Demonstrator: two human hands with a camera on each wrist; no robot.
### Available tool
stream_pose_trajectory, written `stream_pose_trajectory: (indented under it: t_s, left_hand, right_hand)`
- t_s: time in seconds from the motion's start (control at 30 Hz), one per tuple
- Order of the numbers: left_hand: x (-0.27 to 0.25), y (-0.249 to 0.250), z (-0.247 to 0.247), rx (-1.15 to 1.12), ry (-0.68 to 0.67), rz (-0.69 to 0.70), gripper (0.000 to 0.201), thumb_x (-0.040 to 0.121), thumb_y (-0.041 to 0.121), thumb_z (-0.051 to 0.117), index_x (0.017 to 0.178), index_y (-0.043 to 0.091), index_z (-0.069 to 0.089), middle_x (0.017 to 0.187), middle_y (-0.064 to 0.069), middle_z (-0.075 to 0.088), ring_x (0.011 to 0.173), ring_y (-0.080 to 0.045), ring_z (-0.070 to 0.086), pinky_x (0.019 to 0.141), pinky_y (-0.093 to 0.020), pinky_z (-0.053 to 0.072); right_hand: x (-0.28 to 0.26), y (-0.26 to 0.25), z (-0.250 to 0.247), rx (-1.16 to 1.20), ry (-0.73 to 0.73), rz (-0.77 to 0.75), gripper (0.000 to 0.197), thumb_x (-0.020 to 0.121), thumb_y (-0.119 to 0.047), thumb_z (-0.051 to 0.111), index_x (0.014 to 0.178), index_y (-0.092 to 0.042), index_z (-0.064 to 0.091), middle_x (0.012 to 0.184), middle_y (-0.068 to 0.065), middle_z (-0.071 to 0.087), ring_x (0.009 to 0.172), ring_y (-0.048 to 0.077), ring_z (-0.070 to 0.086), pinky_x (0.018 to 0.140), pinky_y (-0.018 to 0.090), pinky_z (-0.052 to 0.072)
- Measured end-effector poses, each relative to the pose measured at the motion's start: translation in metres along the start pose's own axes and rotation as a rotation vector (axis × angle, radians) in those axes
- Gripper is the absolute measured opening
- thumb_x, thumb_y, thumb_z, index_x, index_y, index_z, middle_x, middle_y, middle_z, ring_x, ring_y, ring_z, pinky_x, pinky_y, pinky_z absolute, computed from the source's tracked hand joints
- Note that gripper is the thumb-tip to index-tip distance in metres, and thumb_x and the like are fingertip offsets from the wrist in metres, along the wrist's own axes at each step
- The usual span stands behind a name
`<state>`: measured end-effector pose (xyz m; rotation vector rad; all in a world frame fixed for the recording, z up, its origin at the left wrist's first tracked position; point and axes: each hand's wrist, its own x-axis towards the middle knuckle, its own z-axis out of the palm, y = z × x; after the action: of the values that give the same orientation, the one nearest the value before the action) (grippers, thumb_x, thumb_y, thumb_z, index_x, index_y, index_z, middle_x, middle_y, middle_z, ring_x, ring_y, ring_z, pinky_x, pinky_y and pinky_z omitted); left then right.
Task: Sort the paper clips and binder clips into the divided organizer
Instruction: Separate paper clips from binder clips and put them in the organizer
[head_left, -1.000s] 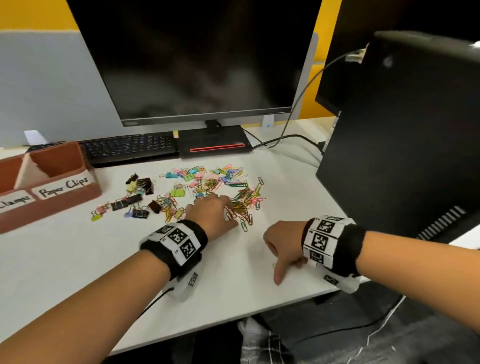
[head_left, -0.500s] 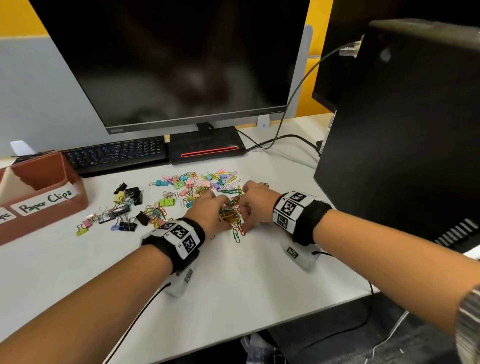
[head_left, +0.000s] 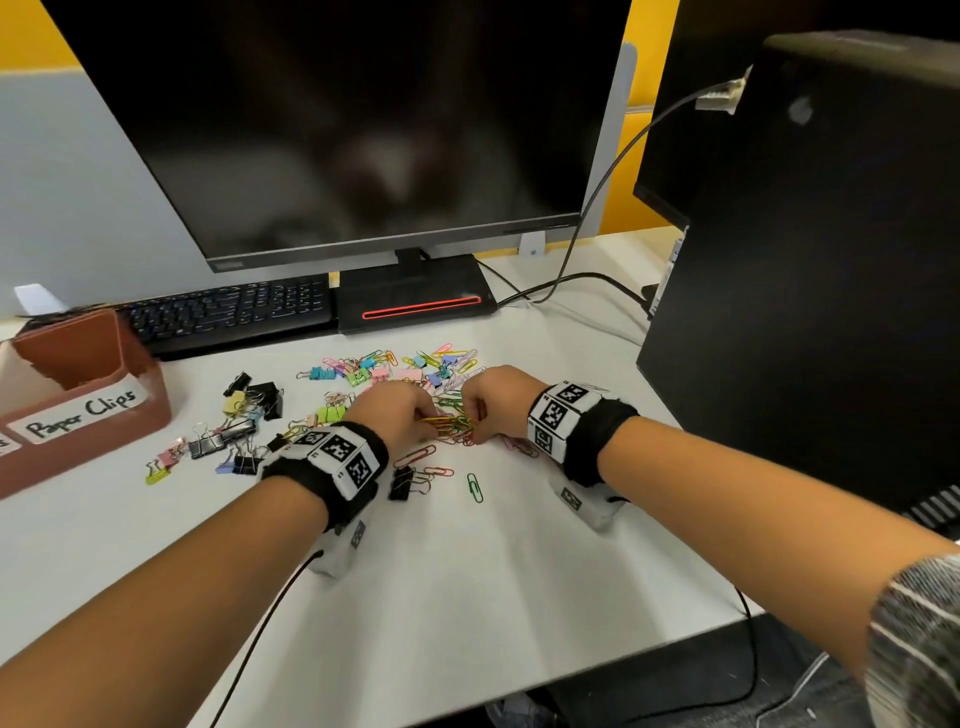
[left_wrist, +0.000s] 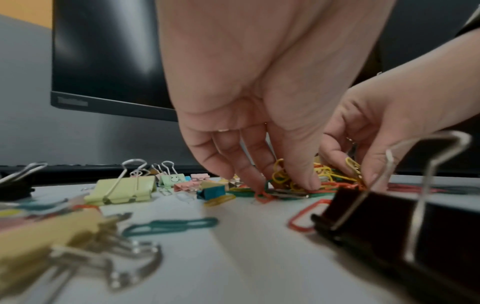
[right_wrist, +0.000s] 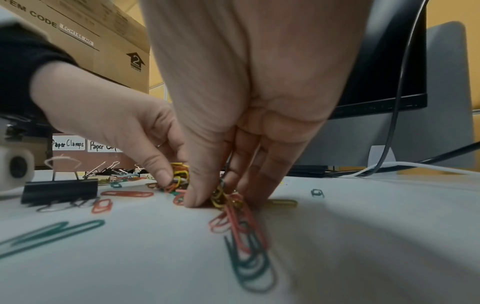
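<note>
A heap of coloured paper clips (head_left: 451, 426) lies mid-table, between my two hands. My left hand (head_left: 415, 415) pinches a bunch from the left, with thumb and fingers curled into the clips (left_wrist: 285, 185). Facing it, my right hand (head_left: 480, 413) pinches clips from the right, thumb and fingertips pressed down on them (right_wrist: 223, 197). Pastel and black binder clips (head_left: 249, 397) lie scattered to the left and behind. The brown divided organizer (head_left: 78, 460) stands at the far left, labelled "Paper Clips" and "Paper Clamps" (right_wrist: 68, 144).
A black binder clip (head_left: 402, 483) and a loose green paper clip (head_left: 474, 487) lie just in front of the hands. Behind are a keyboard (head_left: 228, 312), a monitor (head_left: 363, 130) and cables (head_left: 566, 286). A black computer tower (head_left: 805, 260) blocks the right side.
My right hand has moved from near the table's front edge up to the paper clip heap and now pinches clips opposite my left hand, which stays at the heap.
</note>
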<state>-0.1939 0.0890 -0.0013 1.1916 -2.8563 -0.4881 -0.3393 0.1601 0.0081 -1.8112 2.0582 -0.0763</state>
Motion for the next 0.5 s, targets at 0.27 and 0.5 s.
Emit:
stream_pose_trajectory:
  t_s: [0.27,0.5]
  left_hand:
    - [0.001,-0.015,-0.013,-0.112,0.128,0.001,0.022,0.082,0.025,0.067,0.101,0.014,0.07,0.099,-0.005,0.069,0.082,-0.014,0.05,0.076,-0.025,0.04]
    - [-0.01,-0.038,-0.037,-0.303,0.185,-0.077,0.018,0.081,0.026,0.07,0.094,0.013,0.07,0.086,0.0,0.065,0.071,-0.014,0.058,0.07,-0.027,0.05]
  right_hand:
    - [0.005,-0.009,-0.001,-0.059,-0.024,-0.031,0.021,0.081,-0.023,0.068,0.1,-0.015,0.064,0.091,0.005,0.06,0.082,0.021,0.049,0.072,0.027,0.041]
    - [0.008,-0.017,-0.008,-0.113,0.034,-0.08,0.017,0.085,-0.022,0.063,0.075,-0.008,0.064,0.085,0.013,0.062,0.081,0.026,0.053,0.07,0.03,0.039]
